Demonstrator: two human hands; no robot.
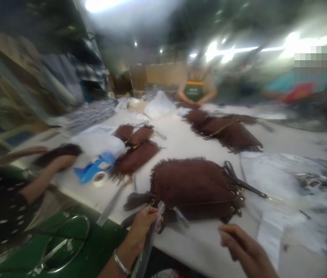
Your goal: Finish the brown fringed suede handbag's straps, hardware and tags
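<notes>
A brown fringed bag point(193, 189) lies on the white table point(186, 146) in front of me. My left hand point(143, 226), with a bracelet on the wrist, is closed on a strip of clear plastic point(148, 243) at the bag's near left corner. My right hand point(243, 245) hovers at the table's near edge, just right of the bag, fingers curled and smeared by motion. A dark strap point(247, 183) runs from the bag's right side.
More brown fringed bags lie further back point(136, 152) point(227, 129). A blue-and-white packet point(94, 168) and a tape roll point(99, 178) sit at left. A co-worker's arm point(46, 173) rests at the left edge; another person point(196, 88) stands at the far end. White wrapping point(290, 181) covers the right.
</notes>
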